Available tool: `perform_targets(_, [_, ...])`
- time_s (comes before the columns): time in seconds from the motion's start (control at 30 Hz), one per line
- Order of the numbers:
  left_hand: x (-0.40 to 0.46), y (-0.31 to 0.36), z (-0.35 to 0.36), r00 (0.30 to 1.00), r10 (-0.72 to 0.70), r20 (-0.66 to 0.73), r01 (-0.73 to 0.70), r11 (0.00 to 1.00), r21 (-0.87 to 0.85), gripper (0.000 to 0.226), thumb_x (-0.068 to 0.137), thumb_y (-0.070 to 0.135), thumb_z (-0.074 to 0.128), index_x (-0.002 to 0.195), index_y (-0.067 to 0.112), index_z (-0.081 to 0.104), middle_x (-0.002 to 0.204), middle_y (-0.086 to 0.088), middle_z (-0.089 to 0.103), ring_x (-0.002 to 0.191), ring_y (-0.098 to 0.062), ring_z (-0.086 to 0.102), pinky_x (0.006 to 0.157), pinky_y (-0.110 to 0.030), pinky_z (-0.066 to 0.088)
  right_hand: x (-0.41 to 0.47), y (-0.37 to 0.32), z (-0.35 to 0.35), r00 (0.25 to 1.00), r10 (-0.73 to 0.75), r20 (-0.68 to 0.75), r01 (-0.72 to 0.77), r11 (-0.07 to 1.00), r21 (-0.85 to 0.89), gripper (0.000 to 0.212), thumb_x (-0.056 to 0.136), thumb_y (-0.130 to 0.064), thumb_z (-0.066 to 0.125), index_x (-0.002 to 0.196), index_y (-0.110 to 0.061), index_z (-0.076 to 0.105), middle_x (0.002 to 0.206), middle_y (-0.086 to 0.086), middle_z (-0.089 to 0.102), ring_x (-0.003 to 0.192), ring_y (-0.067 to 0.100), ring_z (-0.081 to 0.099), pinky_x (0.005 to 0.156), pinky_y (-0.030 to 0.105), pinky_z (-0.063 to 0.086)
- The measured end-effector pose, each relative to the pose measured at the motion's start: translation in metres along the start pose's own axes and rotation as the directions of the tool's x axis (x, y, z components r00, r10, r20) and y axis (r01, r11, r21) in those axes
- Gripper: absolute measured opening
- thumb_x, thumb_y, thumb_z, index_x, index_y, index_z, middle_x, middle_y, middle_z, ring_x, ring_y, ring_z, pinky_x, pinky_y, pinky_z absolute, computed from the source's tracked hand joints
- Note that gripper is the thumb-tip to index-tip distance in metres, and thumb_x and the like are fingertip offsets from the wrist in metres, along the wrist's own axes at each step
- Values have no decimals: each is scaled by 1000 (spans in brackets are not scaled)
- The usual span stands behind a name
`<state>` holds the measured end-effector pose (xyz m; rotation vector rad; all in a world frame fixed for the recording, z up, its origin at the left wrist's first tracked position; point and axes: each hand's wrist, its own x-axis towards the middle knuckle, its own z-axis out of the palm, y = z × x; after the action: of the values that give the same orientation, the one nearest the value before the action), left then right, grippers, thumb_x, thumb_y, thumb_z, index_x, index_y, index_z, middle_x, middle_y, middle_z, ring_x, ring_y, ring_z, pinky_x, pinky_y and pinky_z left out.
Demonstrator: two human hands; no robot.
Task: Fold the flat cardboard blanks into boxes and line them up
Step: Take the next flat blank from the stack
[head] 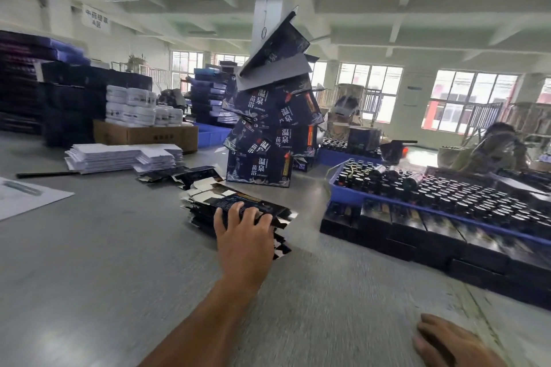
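A stack of flat dark cardboard blanks (238,202) lies on the grey table (104,247) in the middle. My left hand (243,232) reaches forward and rests on the near end of the stack, fingers curled over the top blank. Behind the stack rises a leaning tower of folded dark-blue boxes (268,134) with white characters; the topmost box (274,48) has its flaps open. My right hand (450,343) lies low at the bottom right on the table, fingers spread, holding nothing.
A blue tray of dark bottles (447,188) sits on dark boxes at the right. White flat sheets (122,156) are piled at the left, by a cardboard carton (146,135) bearing white jars. Paper (26,197) lies at far left. A person sits at far right (501,149).
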<state>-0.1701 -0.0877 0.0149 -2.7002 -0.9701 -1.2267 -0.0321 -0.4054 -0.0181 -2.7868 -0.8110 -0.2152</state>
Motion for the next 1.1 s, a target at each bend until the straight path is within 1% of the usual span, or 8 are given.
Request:
perform_targets(0.2, [-8,34,-13,921,326,-213,-335,942,-4,30,68,20,90,94,25,78,97,-1,73,110,-31,65,103,-62,42,-7,16,13,954,-286,-87,296,942,158,48,90,-73,43,134,-55,50,145,-36,39,138,-9,36,118,13,14])
perform_targets(0.37, [-15,46,-23,871,448,-201,-459,888,-10,35,66,24,92,98,26,78,90,2,71,91,-21,68,98,-57,50,-27,-9,9,986,-47,-162,73,984,161,23,75,-33,87,97,-31,81,116,-8,74,110,13,67,108,27,40])
perform_targets(0.47, [-28,63,-32,786,573,-235,-598,800,-49,25,79,29,82,102,26,75,89,4,70,84,-16,68,88,-47,57,-40,-32,-7,983,38,-180,17,955,297,26,76,-24,87,78,-46,72,95,-18,76,93,2,68,97,10,41])
perform_targets(0.67, [-78,116,-46,707,681,-191,-669,557,-491,18,97,40,58,90,24,63,81,8,66,72,-9,58,66,-28,56,-42,-35,-59,939,343,41,-227,525,820,34,92,-42,66,102,-14,81,103,9,76,98,25,66,97,35,43])
perform_targets(0.77, [-84,123,-51,574,768,-285,-796,440,-417,15,94,36,67,97,25,57,84,8,61,74,-8,51,59,-26,52,-60,-38,-61,946,278,165,-271,403,874,15,80,-37,75,83,-25,83,84,1,79,74,12,74,68,16,54])
perform_targets(0.83, [-89,123,-45,503,834,-227,-836,403,-372,33,92,46,63,120,28,58,111,3,63,97,-14,57,75,-31,56,-71,-36,-52,963,180,199,-243,268,932,11,86,-17,72,92,-16,81,89,11,79,78,21,76,64,24,59])
perform_targets(0.93, [-90,119,-30,590,799,118,-716,584,-382,96,80,83,40,156,32,12,163,-10,24,148,-27,27,119,-45,28,-74,-29,-44,967,164,194,-215,120,969,19,93,-6,62,107,-10,75,103,19,76,96,35,74,76,41,63])
perform_targets(1.1, [-78,108,-17,583,732,352,-607,681,-411,130,59,105,28,153,33,-24,166,8,-12,151,-10,-17,123,-33,-10,-77,-22,-43,968,115,221,-239,183,954,20,97,-13,62,113,-17,74,105,13,77,93,29,75,76,39,62])
